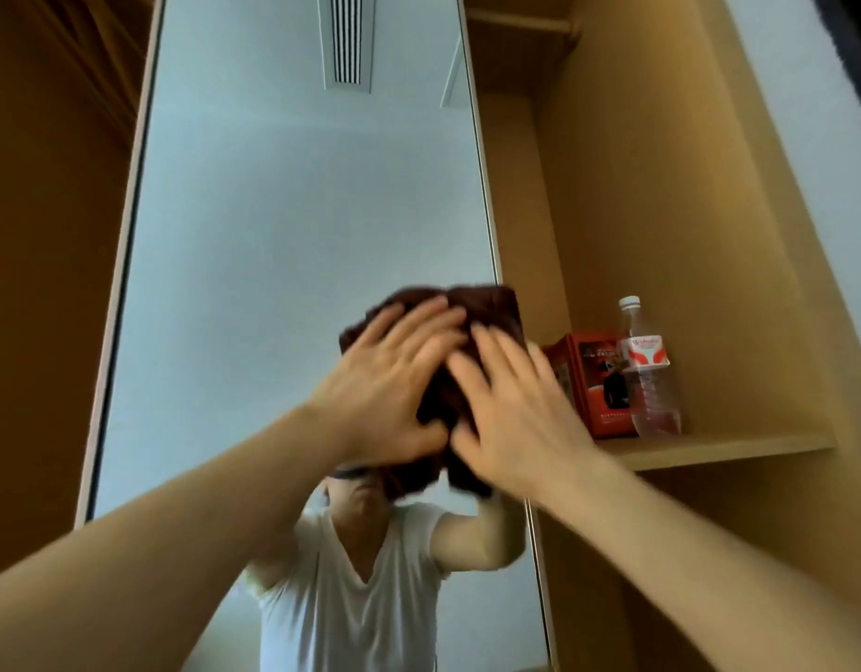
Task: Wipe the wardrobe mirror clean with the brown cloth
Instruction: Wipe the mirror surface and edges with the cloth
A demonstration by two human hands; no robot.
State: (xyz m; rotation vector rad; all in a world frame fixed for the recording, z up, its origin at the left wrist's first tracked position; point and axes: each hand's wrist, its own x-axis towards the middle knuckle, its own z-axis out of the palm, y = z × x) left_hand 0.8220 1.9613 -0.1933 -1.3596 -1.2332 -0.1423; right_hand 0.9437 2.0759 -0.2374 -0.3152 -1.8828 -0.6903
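The tall wardrobe mirror (283,225) fills the middle of the view, seen from below. A dark brown cloth (487,308) is spread against its lower right part, close to the mirror's right edge. My left hand (389,380) lies flat on the cloth with fingers spread and pressing. My right hand (511,409) presses on the cloth beside it, fingers straight and pointing up-left. Both hands are motion-blurred. Below the cloth the mirror reflects a person in a white T-shirt with raised arms.
An open wooden wardrobe compartment stands right of the mirror. Its shelf (710,451) carries a red box (593,385) and a clear plastic water bottle (649,371), close to my right hand. A wooden panel (45,283) flanks the mirror on the left.
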